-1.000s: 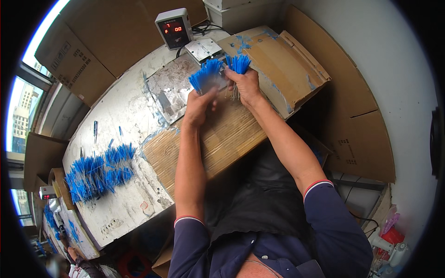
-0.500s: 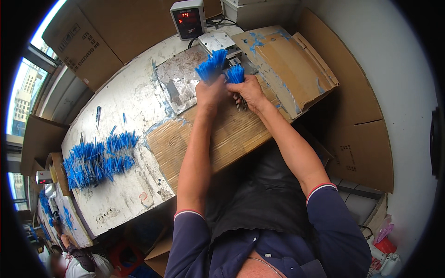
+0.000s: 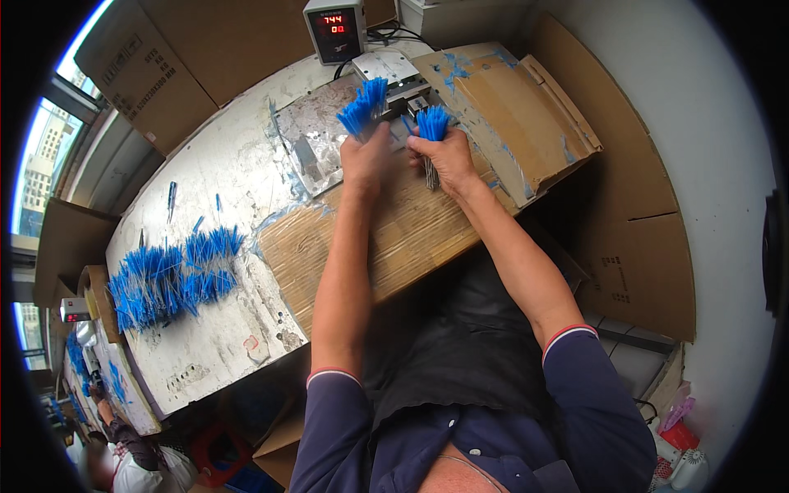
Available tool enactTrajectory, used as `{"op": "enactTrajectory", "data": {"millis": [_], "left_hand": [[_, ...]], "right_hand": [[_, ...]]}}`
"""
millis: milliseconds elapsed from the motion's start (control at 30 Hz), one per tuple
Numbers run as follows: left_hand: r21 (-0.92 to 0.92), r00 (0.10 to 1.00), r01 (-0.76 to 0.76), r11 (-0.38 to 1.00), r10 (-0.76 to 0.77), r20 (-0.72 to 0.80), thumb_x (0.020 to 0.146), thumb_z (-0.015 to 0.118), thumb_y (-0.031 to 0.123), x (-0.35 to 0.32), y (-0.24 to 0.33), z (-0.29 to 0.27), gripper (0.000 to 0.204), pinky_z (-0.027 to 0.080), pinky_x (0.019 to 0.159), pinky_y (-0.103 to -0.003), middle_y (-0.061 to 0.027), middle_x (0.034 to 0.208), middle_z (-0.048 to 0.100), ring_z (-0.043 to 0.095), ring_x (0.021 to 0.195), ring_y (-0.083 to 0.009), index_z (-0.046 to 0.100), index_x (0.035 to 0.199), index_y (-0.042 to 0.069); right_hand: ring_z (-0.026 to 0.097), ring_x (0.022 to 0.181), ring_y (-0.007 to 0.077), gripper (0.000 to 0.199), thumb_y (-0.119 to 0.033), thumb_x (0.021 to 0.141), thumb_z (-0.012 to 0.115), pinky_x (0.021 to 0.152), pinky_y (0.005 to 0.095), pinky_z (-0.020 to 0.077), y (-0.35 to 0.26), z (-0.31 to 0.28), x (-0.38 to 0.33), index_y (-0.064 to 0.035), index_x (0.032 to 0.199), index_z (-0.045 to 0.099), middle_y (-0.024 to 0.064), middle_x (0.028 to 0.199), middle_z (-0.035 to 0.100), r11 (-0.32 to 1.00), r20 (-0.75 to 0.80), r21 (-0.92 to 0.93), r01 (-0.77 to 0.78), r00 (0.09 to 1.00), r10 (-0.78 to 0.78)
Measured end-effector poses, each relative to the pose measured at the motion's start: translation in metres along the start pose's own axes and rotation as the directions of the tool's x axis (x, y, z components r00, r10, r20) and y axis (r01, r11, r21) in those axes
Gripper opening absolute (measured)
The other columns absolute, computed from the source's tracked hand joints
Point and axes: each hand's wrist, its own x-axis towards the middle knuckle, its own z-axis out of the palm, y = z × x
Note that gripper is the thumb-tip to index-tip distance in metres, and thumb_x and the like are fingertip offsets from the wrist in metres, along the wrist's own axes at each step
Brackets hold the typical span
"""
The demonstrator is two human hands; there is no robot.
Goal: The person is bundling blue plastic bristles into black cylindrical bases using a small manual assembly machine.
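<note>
A fanned bundle of thin blue-topped wires [image 3: 362,107] stands up out of my left hand [image 3: 364,161], which is closed around its lower part and smeared a little by motion. My right hand [image 3: 450,158] is closed on a smaller, tighter bundle of blue-topped wires [image 3: 432,122]. Bare, silvery ends stick out below that hand. A narrow gap lies between the hands, where a loose blue strip shows near the right fingertips. Both hands are above the near edge of a worn metal plate [image 3: 316,135] and a small metal fixture [image 3: 417,104].
Piles of similar blue-ended wires [image 3: 168,279] lie on the white table [image 3: 222,337] at left. A counter with red digits [image 3: 335,31] stands at the back. Cardboard [image 3: 353,246] covers the near edge; a cardboard box [image 3: 518,115] sits at right. Another person [image 3: 136,456] works at lower left.
The hands have drawn slightly apart, the right bundle going a little to the right and up. The left bundle has shifted slightly left. The counter's lit digits have changed.
</note>
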Motion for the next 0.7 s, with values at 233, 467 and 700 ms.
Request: {"op": "enactTrajectory", "data": {"millis": [233, 467, 700], "left_hand": [[0.071, 0.998, 0.041, 0.997, -0.044, 0.034, 0.096, 0.072, 0.024, -0.006, 0.002, 0.004, 0.022, 0.032, 0.040, -0.025, 0.0024, 0.062, 0.056, 0.044, 0.045, -0.0068, 0.065, 0.084, 0.008], [0.139, 0.868, -0.347, 0.927, 0.374, -0.328, 0.097, 0.070, 0.018, 0.007, -0.009, -0.003, 0.015, 0.033, 0.047, -0.024, 0.0013, 0.071, 0.061, 0.046, 0.053, -0.0044, 0.067, 0.089, 0.006], [0.289, 0.862, -0.335, 0.897, 0.415, -0.290, 0.097, 0.070, 0.020, -0.001, -0.002, 0.001, 0.021, 0.046, 0.065, -0.027, -0.0014, 0.072, 0.066, 0.058, 0.068, -0.0085, 0.067, 0.087, 0.002]], "right_hand": [[0.066, 0.058, 0.0166, 0.018, 0.002, 0.079, 0.076, 0.050, 0.0293, 0.0569, -0.004, 0.003, -0.003, 0.0009, 0.092, 0.065, 0.0088, 0.079, 0.069, 0.998, 0.002, -0.043, -0.037, 0.999, 0.037], [0.065, 0.052, 0.0197, 0.012, 0.003, 0.077, 0.075, 0.045, 0.0325, 0.0565, -0.011, -0.002, 0.024, 0.0031, 0.081, 0.064, 0.0118, 0.068, 0.066, 0.972, -0.126, -0.097, -0.216, 0.971, 0.203], [0.066, 0.050, 0.0236, 0.010, 0.004, 0.076, 0.072, 0.043, 0.0350, 0.0557, -0.010, 0.007, 0.042, 0.0076, 0.070, 0.064, 0.0163, 0.065, 0.066, 0.957, -0.254, -0.167, -0.235, 0.949, 0.189]]}}
